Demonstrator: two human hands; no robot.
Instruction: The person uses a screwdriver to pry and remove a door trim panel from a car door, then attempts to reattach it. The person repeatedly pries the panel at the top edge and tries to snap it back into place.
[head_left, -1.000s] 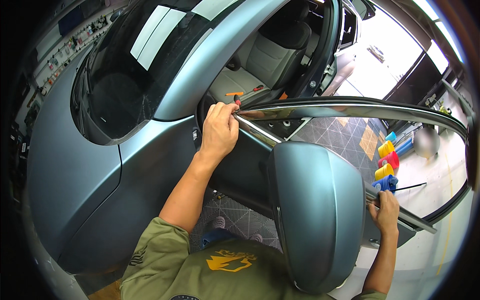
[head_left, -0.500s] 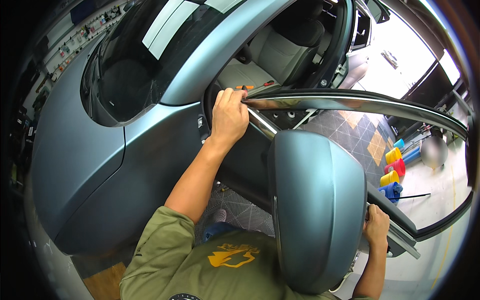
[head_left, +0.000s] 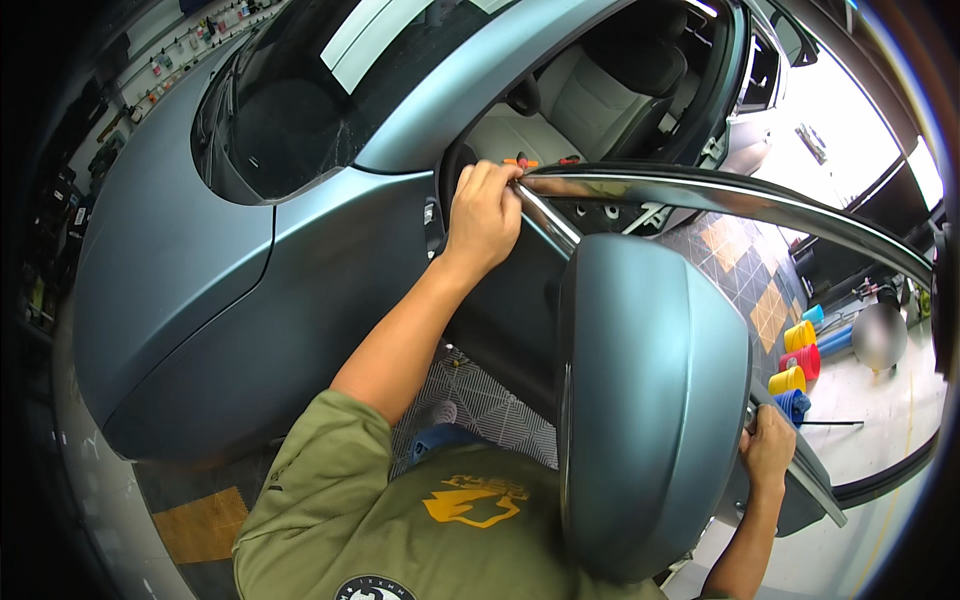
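Note:
A grey-blue car stands with its front door open, and the door's side mirror (head_left: 655,400) fills the space between my arms. My left hand (head_left: 483,218) is closed on the front corner of the chrome-edged window frame (head_left: 700,188), its fingertips hidden on the far side. Beyond the mirror, my right hand (head_left: 768,447) has its fingers curled over the trim strip (head_left: 815,480) along the door's lower window edge. The mirror covers part of that strip. Some of the right fingers are out of sight.
Inside the car is a grey seat (head_left: 590,95), with orange and red tools (head_left: 522,162) near its front edge. The fender (head_left: 330,260) is at left. Several coloured buckets (head_left: 800,335) stand on the floor at right, near a person with a blurred head (head_left: 880,337).
The car and door have shifted slightly right in view, and the mirror sits a little higher. Both hands keep their places on the door.

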